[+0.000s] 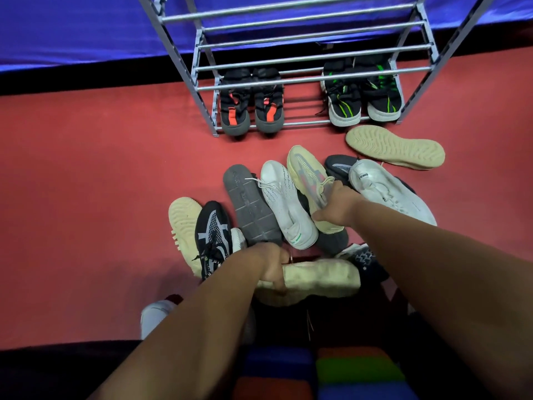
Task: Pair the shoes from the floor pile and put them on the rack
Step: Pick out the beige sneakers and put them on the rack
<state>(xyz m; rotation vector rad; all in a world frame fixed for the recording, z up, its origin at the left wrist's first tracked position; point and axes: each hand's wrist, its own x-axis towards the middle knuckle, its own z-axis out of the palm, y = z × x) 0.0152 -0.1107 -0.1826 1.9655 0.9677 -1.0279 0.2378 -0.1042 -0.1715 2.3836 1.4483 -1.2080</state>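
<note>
A pile of loose shoes lies on the red floor in front of a grey metal rack [202, 70]. My left hand [272, 268] grips a cream-soled shoe [320, 277] held sole-up near me. My right hand [336, 207] is closed on a cream and yellow knit shoe [305, 168] in the middle of the pile. Beside it lie a white lace-up shoe [284, 203] and a grey sole [249, 206]. On the rack's lowest shelf stand a black and orange pair [252, 111] at the left and a black and green pair [363, 93] at the right.
Another white shoe [386, 189] lies right of my right hand, a cream sole [395, 147] beyond it near the rack. A black and grey sneaker [212, 238] and a cream sole [183, 223] lie at the left. The rack's upper bars [288, 14] hold nothing. A blue cloth [72, 27] hangs behind.
</note>
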